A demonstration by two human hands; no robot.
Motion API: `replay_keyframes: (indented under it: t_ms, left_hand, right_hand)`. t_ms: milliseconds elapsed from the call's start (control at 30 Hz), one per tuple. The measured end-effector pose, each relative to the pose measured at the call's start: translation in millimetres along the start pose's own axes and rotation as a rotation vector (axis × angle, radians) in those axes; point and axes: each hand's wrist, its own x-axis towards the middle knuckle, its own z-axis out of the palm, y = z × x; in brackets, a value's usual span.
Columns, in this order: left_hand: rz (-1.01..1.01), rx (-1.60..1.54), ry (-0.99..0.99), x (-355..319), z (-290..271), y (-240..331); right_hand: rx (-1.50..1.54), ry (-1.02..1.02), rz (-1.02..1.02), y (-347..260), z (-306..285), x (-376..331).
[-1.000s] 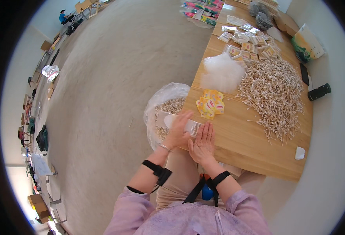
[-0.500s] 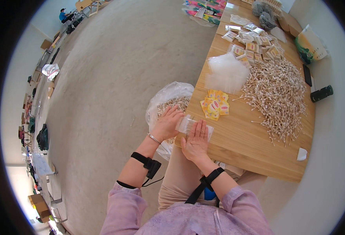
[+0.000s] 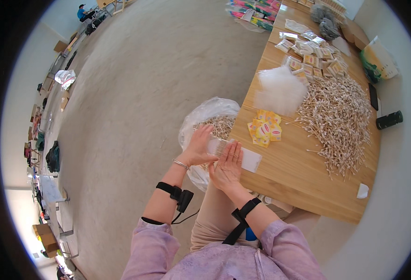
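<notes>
A clear plastic bag of cotton swabs (image 3: 220, 147) lies at the near left corner of the table, between my two hands. My left hand (image 3: 199, 146) spans the bag's left end, fingers on the far side and thumb on the near side. Stretched flat, the fingers of my right hand (image 3: 227, 166) press on the swabs. A whitish flat piece (image 3: 251, 160) sticks out to the right from under that hand; whether it is the bag's unfilled end or a card, I cannot tell. Just beyond lie several yellow printed cards (image 3: 265, 128).
A big heap of loose cotton swabs (image 3: 338, 123) covers the table's right side. Beyond the cards sit a stack of clear bags (image 3: 281, 88) and filled packs (image 3: 311, 60). An open plastic sack of swabs (image 3: 191, 116) stands left of the table. A dark cylinder (image 3: 389, 120) is by the wall.
The bag and my right hand have shifted slightly left, and more of the whitish piece shows on the right. The left thumb has come closer to the right hand. The view has turned slightly.
</notes>
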Motion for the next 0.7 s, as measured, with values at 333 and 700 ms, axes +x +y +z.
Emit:
replay_keyframes:
  t_ms: [333,700]
  left_hand:
    - [-0.564,-0.884,0.035,-5.7,27.7,-31.7]
    - [-0.482,-0.826,0.244,-1.3,51.3,-16.6]
  right_hand:
    - [0.055,-0.018,0.026,-19.6,3.5,6.9]
    - [0.081,-0.073,0.024,-13.5,-5.8,9.7]
